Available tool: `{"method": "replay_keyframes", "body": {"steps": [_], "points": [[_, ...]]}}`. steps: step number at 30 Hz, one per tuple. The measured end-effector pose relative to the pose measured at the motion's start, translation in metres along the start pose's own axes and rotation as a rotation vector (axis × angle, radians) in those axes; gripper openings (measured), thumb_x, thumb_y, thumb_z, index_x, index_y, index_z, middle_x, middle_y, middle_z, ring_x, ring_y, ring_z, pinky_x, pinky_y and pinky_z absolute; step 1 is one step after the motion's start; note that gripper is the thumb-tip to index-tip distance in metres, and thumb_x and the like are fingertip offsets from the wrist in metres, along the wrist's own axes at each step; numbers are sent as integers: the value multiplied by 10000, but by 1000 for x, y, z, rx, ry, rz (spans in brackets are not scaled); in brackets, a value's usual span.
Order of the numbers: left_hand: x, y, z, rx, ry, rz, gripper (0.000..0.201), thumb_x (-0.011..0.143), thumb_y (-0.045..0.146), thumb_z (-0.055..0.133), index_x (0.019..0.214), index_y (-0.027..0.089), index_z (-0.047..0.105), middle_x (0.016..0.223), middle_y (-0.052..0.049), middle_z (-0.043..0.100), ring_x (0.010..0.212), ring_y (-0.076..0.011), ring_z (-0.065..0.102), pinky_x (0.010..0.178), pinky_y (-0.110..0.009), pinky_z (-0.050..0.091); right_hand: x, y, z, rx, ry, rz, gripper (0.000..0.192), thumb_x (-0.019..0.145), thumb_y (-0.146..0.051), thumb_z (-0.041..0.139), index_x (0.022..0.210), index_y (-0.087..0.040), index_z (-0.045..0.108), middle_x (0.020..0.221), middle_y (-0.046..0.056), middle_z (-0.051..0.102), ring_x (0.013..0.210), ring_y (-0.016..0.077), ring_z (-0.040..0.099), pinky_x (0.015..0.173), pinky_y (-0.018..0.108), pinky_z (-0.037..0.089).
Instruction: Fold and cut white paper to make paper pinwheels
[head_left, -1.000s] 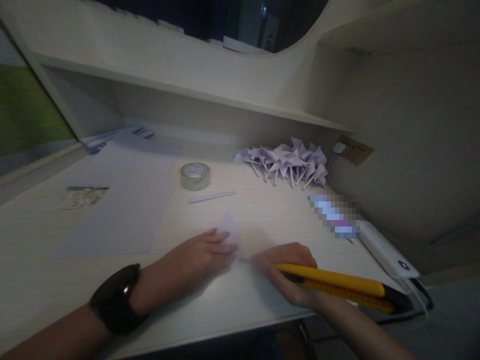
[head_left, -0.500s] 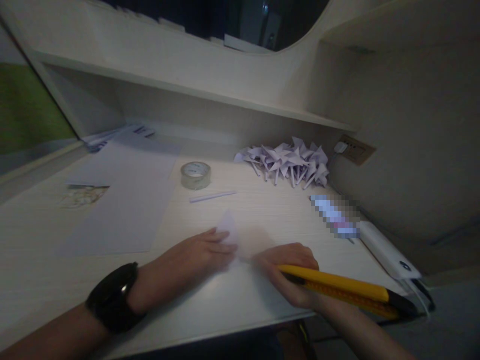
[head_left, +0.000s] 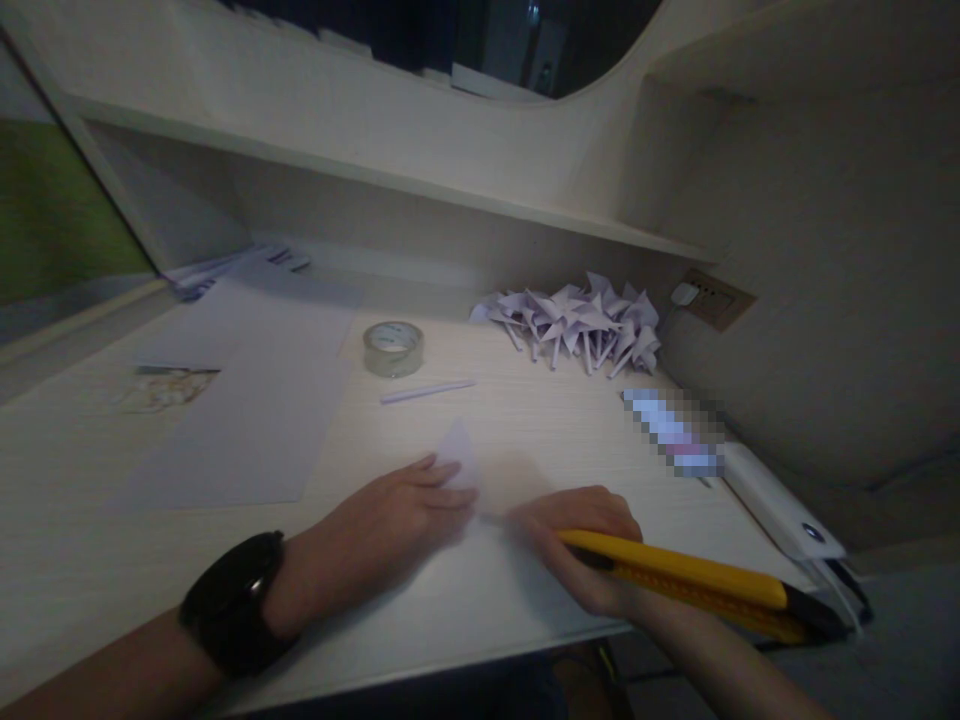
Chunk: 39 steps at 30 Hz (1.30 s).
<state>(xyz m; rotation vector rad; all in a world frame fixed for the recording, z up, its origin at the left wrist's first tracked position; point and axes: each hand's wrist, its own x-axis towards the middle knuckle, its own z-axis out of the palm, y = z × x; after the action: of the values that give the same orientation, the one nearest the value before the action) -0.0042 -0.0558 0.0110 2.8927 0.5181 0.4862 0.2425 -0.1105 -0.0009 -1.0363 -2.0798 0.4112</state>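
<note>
My left hand (head_left: pixel 409 505), with a black watch on its wrist, lies with fingers stretched over a small folded piece of white paper (head_left: pixel 459 445). The paper's pointed tip shows beyond the fingers; the rest is under the hand. To its right, my right hand (head_left: pixel 577 535) is closed around a yellow utility knife (head_left: pixel 675 570), whose black end points toward the lower right. The front of the knife, blurred, reaches toward the paper's right edge. Beyond the left hand lies a thin white paper stick (head_left: pixel 427 391).
A roll of clear tape (head_left: pixel 394 350) sits behind the stick. Several paper pinwheels (head_left: pixel 574 315) are heaped at the back right. White sheets (head_left: pixel 277 420) lie at left. A blurred-out device (head_left: pixel 671 435) and a white power bank-like box (head_left: pixel 780 500) line the right edge, below a wall socket (head_left: pixel 716 300).
The view has shifted very slightly. Both hands, the paper and the utility knife keep nearly the same places.
</note>
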Motion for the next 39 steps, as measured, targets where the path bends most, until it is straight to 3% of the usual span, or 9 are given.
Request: {"method": "replay_keyframes", "body": {"steps": [5, 17, 30, 39], "points": [[-3, -1, 0, -1, 47, 3, 309, 992, 179, 361, 1170, 209, 613, 1220, -48, 659, 1241, -207, 517, 1087, -436, 355, 0, -1, 0, 14, 22, 1, 244, 894, -303, 504, 848, -214, 727, 763, 37, 745, 695, 161, 712, 650, 264, 616], [-4, -1, -2, -83, 16, -28, 324, 982, 170, 385, 1214, 218, 605, 1279, -45, 625, 1271, -203, 492, 1120, -428, 306, 0, -1, 1, 11, 16, -6, 269, 911, -296, 484, 835, -201, 724, 751, 37, 739, 714, 149, 710, 678, 249, 610], [-4, -3, -3, -139, 57, -21, 335, 989, 194, 362, 1197, 237, 621, 1278, -39, 625, 1261, -195, 505, 1108, -420, 328, -2, 1, 3, 1, 0, 3, 259, 908, -303, 483, 843, -216, 718, 761, 33, 739, 707, 152, 707, 669, 263, 612], [-4, -2, 9, -81, 50, -12, 361, 953, 103, 404, 1251, 198, 584, 1287, -72, 615, 1282, -220, 481, 1119, -461, 312, 4, -6, -1, -10, 0, 1, 266, 908, -300, 480, 829, -215, 719, 757, 30, 743, 703, 147, 707, 665, 241, 598]]}}
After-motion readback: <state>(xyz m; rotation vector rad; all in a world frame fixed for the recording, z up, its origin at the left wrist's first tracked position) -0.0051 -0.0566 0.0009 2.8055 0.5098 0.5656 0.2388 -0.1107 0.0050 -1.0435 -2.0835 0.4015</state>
